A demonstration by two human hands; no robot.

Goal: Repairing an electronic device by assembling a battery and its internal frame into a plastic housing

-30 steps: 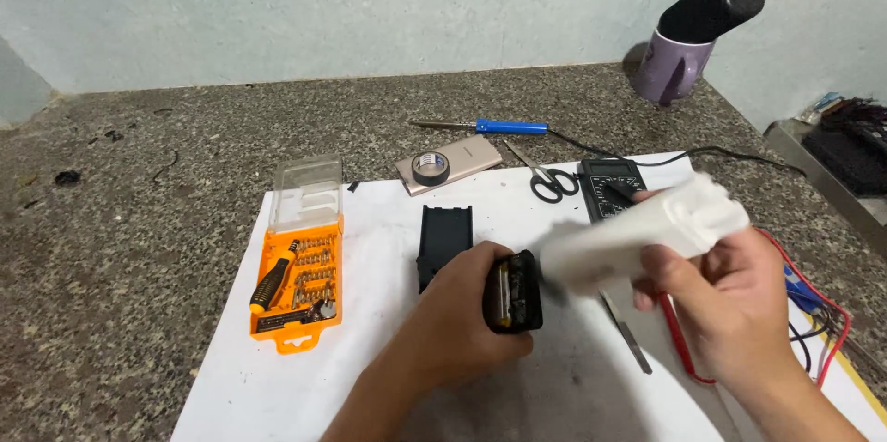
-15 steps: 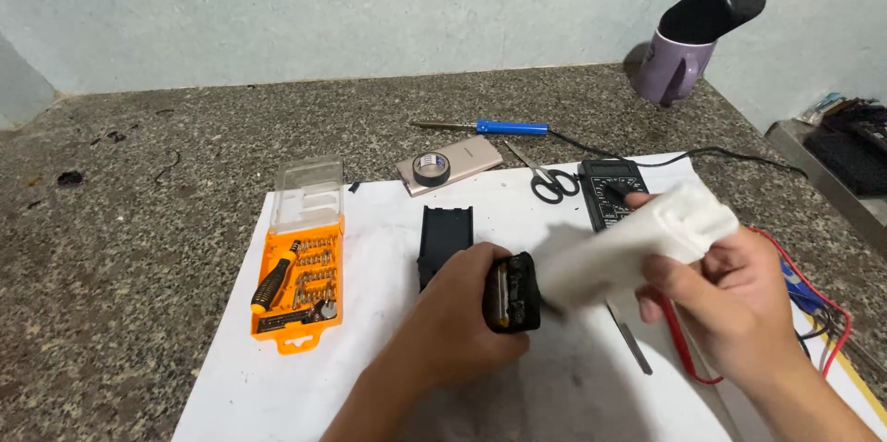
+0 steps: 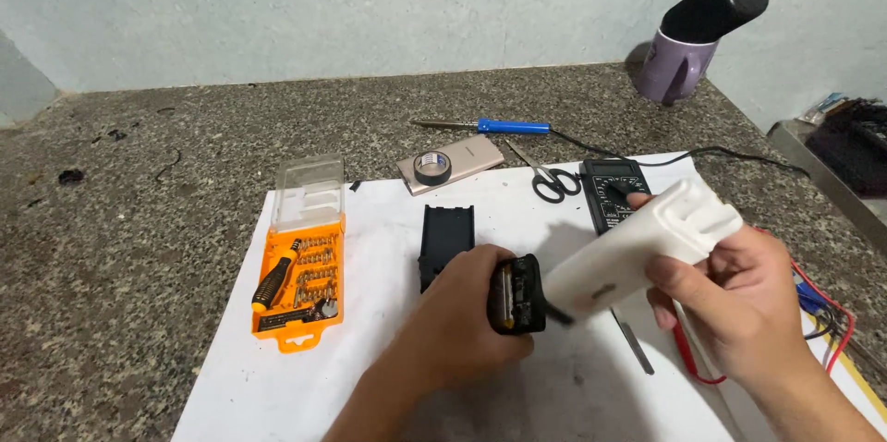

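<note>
work here is on a small black device (image 3: 516,294), opened so that a yellowish inner part shows at its end. the left hand (image 3: 459,313) is closed around it and holds it just over the white paper sheet (image 3: 388,220), near the middle of the tabletop (image 3: 139,220). the right hand (image 3: 739,299) is clenched around a white tool with a thick body (image 3: 642,248), tilted down to the left; its dark thin tip comes right to the open end of the device, and i cannot tell if it really touches.

as far as can be judged, the opening part is done: a black cover piece (image 3: 445,241) lies apart on the sheet, just behind the left hand, and the orange bit set box (image 3: 298,285) stands open with its clear lid up, toward the left edge of the sheet. the work on the inside looks to be in the middle, and closing the device is not yet done.

behind, toward the far edge, lie a roll of black tape (image 3: 431,167) on a flat pinkish device (image 3: 462,161), a blue screwdriver (image 3: 494,126), scissors (image 3: 552,181) and a black multimeter (image 3: 612,193). red wires (image 3: 822,313) lie at the right edge, and a purple mug (image 3: 672,68) stands at the far right corner.
</note>
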